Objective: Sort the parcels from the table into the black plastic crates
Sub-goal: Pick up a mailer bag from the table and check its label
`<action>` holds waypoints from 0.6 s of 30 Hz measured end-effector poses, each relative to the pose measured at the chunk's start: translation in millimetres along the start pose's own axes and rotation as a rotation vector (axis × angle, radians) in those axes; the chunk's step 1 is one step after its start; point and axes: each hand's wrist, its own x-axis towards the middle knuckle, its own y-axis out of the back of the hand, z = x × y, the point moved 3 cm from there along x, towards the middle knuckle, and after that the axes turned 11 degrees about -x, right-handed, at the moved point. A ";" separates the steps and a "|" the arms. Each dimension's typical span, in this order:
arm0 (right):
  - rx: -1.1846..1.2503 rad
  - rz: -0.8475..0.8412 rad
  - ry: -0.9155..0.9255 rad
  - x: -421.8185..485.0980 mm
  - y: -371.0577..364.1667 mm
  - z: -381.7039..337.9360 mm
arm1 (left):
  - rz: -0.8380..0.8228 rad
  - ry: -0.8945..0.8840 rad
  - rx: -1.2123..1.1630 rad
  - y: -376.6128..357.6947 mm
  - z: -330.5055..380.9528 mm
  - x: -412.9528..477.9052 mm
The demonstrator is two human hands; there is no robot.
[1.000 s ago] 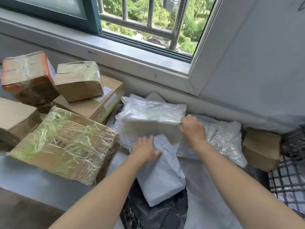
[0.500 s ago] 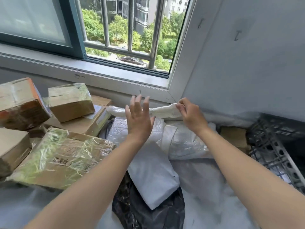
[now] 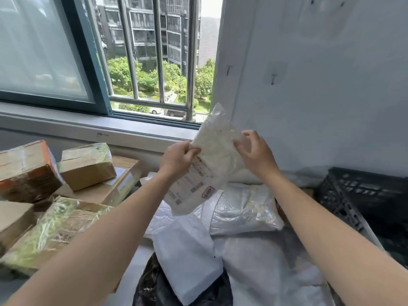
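The clear-wrapped white parcel [image 3: 215,161] is off the pile now: 1 second ago it lay flat at the back of the soft bags with both hands pressing on it, half a second ago only the right hand had it, edge-on, with the left spread open beside it. Now the 2 hands are apart with the parcel between them, the left hand [image 3: 180,159] pinching its left edge and the right hand [image 3: 256,154] curled round its upper right edge. It hangs tilted in the air above the tabletop [image 3: 134,270], in front of the window sill, touching nothing below. Its printed label faces me (too small for me to read from here). I take that to mean the pick is finished and the label is being checked to decide where it goes. The black plastic crate [image 3: 362,195] stands well off to the right, so a carry across is what remains. Plenty is still unsorted: the white mailer [image 3: 187,257], the silvery bag [image 3: 245,210] and the cardboard boxes [image 3: 87,165] at left.
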 end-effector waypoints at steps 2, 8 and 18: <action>-0.001 0.017 -0.046 -2.2 -1.3 8.3 | 0.038 0.052 -0.092 -5.5 0.1 -3.4; 0.307 0.102 -0.248 -17.2 -12.7 13.2 | 0.030 0.209 -0.326 -30.8 -1.1 -18.4; 0.469 -0.011 -0.218 -38.7 -18.5 1.9 | 0.198 0.342 -0.717 -43.6 11.3 -23.1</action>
